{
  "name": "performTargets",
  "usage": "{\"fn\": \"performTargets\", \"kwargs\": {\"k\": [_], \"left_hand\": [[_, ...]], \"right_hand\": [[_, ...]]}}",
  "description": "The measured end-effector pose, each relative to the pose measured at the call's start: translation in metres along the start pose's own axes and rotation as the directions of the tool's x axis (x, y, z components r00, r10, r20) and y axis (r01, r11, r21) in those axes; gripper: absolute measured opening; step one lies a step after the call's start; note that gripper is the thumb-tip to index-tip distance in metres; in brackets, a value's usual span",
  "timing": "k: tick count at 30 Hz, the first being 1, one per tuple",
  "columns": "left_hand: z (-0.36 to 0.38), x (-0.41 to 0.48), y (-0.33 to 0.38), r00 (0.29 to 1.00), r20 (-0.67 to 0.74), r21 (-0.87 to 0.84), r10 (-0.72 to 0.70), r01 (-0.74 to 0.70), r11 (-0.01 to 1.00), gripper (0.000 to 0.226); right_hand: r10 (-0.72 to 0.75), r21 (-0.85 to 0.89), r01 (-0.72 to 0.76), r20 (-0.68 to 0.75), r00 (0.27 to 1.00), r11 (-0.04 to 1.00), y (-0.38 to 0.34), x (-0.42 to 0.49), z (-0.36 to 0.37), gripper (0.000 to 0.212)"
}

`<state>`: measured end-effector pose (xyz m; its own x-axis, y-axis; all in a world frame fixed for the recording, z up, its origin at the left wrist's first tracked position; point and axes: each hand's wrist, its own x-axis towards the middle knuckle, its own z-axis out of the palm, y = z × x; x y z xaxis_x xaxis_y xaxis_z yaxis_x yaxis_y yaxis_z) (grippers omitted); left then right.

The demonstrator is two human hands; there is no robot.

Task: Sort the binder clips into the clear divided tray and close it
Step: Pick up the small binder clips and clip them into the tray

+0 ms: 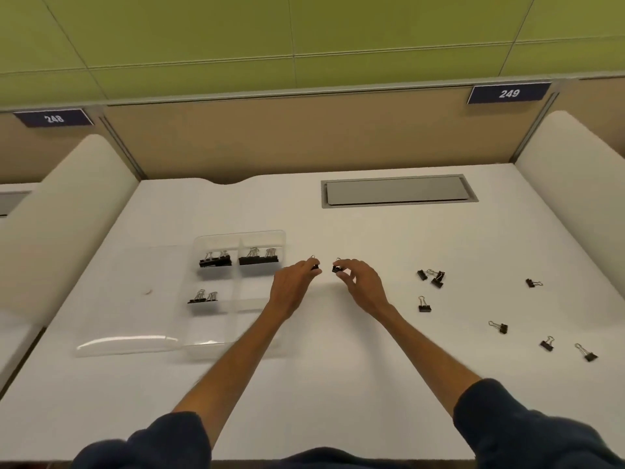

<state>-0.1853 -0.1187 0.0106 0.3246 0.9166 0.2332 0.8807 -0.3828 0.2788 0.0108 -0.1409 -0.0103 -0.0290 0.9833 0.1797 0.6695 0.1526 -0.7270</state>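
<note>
Binder clips (425, 308) are scattered well right of the tray (283, 233). Just right of it, one small clip (315, 266) is pinched in the fingers of the left hand (292, 284), a second clip (336, 268) in the right hand (360, 282). Released hastily, either could be missorted among the larger clips (258, 260) in the tray's far cells.

— Underneath everything?
— A white table (304, 384), smooth and pale, with a grey hatch (399, 191) sunk flush near the far edge.
— On the left part?
— A clear divided tray (236, 233), open, and beside it a clear lid (111, 316), flat on the surface, edge to edge with the tray's left side.
— Over to the right?
— Loose binder clips (424, 305), black with wire handles, well apart from the tray. A tight little bunch (437, 281) nearest the middle, then single ones strung out toward the near right corner.
— Upright or tipped?
— Mostly tipped over, handles out; hard to tell for the smallest.
</note>
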Motion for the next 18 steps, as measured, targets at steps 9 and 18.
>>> {"fn": "performTargets", "kwargs": {"k": [9, 18], "left_hand": [[-0.032, -0.023, -0.048, 0.991, -0.086, 0.069, -0.103, 0.109, 0.992, 0.032], [-0.042, -0.061, -0.100, 0.983, -0.080, 0.157, -0.163, 0.173, 0.972, 0.023]], "right_hand": [[-0.092, 0.012, 0.091, 0.106, 0.990, 0.996, -0.046, 0.027, 0.049, 0.020], [-0.225, -0.016, 0.232, 0.177, 0.958, 0.973, -0.086, 0.032, 0.093, 0.016]]}}
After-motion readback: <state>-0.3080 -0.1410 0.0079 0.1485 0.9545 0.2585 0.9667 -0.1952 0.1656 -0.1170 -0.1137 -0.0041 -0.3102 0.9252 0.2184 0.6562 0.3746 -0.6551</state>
